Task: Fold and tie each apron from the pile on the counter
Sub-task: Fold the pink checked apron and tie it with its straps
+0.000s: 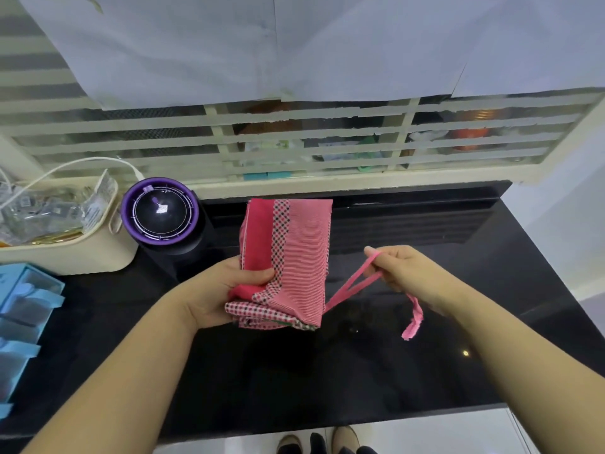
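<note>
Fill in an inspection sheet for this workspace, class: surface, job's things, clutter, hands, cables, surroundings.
Surface: black glossy counter.
Job's things: folded pink apron; its strap stretched to the right.
Clutter: cream bin of packets, purple-rimmed appliance, blue boxes, all at left.
Grippers: left hand grips apron; right hand pinches strap.
Cables: white cable over bin.
Surroundings: louvred window, paper sheets above.

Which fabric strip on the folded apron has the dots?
The narrow middle strip, pink with dark dots. It runs upright between the plain pink panel on its left and the finely striped panel on its right.
</note>
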Available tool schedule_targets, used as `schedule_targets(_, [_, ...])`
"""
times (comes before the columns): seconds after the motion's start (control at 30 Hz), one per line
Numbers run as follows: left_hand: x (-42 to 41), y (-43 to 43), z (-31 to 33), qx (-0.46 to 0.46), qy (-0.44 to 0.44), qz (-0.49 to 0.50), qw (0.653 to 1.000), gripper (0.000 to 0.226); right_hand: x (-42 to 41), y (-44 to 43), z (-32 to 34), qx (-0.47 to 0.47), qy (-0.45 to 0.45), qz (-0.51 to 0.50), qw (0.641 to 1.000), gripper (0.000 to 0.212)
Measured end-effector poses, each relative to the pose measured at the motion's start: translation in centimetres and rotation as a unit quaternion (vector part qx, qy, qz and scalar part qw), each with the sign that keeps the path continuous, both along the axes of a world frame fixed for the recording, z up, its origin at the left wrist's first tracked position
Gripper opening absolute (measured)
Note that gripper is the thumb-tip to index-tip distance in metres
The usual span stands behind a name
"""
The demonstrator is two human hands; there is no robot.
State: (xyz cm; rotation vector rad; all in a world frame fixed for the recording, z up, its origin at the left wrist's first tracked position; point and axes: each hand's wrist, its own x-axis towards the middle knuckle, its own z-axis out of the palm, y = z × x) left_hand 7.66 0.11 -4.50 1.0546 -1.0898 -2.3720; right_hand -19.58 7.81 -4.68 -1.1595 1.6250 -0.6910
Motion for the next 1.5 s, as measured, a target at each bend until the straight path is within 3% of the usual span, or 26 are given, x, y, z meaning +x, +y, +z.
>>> schedule_targets(0.07, [-0.4, 0.3, -0.3, -0.003, -0.023, 0.034, 0.999, 0.037, 0.2, -0.1, 0.3, -0.012, 0.027, 0.022, 0.999, 0.036])
schedule_targets(0.13, [-0.7, 0.7, -0.5, 0.003, -0.035, 0.064, 0.997, 0.032, 0.2, 0.0, 0.4, 0.010, 0.026, 0.067, 0.997, 0.016])
schedule_targets(0.17, [-0.8, 0.9, -0.7, 0.008, -0.032, 0.070, 0.997, 0.032, 0.3, 0.2, 0.4, 0.032, 0.006, 0.089, 0.996, 0.016])
schedule_targets(0.2, [-0.8, 1.2, -0.8, 0.013, -0.033, 0.072, 0.997, 0.032, 0.2, 0.4, 0.1, 0.050, -0.043, 0.100, 0.993, 0.029])
schedule_targets(0.27, [-1.2, 2.0, -0.9, 0.026, -0.035, 0.069, 0.997, 0.033, 0.5, 0.5, -0.8, 0.103, -0.247, 0.054, 0.962, 0.061])
schedule_targets(0.3, [-1.5, 2.4, -1.0, 0.033, -0.036, 0.064, 0.997, 0.032, 1.1, 0.6, -1.0, 0.122, -0.328, 0.039, 0.936, 0.066])
schedule_targets(0.33, [-1.9, 2.9, -1.2, 0.039, -0.038, 0.058, 0.997, 0.032, 1.9, 0.6, -1.2, 0.119, -0.347, 0.046, 0.929, 0.058])
schedule_targets(0.4, [-2.6, 3.8, -1.6, 0.044, -0.044, 0.046, 0.997, 0.033, 4.1, 0.6, -1.2, 0.090, -0.282, 0.060, 0.953, 0.036])
schedule_targets(0.5, [-3.0, 4.7, -2.0, 0.024, -0.038, 0.040, 0.998, 0.040, 5.7, 0.5, -1.4, 0.033, -0.178, -0.008, 0.984, 0.024])
schedule_targets(0.67, [-3.7, 4.5, -1.4, 0.048, -0.014, 0.185, 0.981, 0.037, 4.9, 1.3, -0.2, 0.020, -0.164, 0.084, 0.983, 0.032])
schedule_targets(0.83, [-6.1, 4.6, -0.9, 0.041, -0.007, 0.291, 0.956, 0.020, 6.1, 0.8, 0.7, -0.104, 0.096, 0.051, 0.989, 0.046])
schedule_targets(1.03, [-8.4, 4.9, 0.3, 0.088, 0.055, 0.339, 0.935, 0.012, 7.8, 1.3, 0.1, -0.211, 0.263, 0.031, 0.941, 0.064])
schedule_targets(1.13, [-8.4, 4.5, 0.9, 0.090, 0.064, 0.374, 0.921, 0.019, 7.8, 1.0, 0.9, -0.200, 0.187, 0.020, 0.962, 0.068])
schedule_targets(1.27, [-7.9, 3.7, 0.9, 0.120, 0.067, 0.403, 0.905, 0.033, 5.7, 0.2, 0.9, -0.091, 0.059, -0.002, 0.994, 0.027])
schedule_targets(1.33, [-7.8, 3.7, 0.9, 0.157, 0.076, 0.410, 0.895, 0.039, 4.8, 0.1, 0.7, -0.017, -0.084, -0.068, 0.994, 0.021])
schedule_targets(1.37, [-7.7, 3.6, 0.8, 0.177, 0.081, 0.422, 0.886, 0.038, 4.7, 0.0, 0.5, 0.008, -0.179, -0.121, 0.976, 0.021])
schedule_targets(1.43, [-7.8, 3.6, 0.7, 0.212, 0.093, 0.452, 0.862, 0.035, 5.4, 0.1, 0.3, 0.041, -0.358, -0.217, 0.907, 0.028])
schedule_targets(1.5, [-7.9, 3.7, 0.5, 0.226, 0.101, 0.468, 0.848, 0.035, 6.6, 0.5, -0.1, 0.081, -0.432, -0.241, 0.865, 0.033])
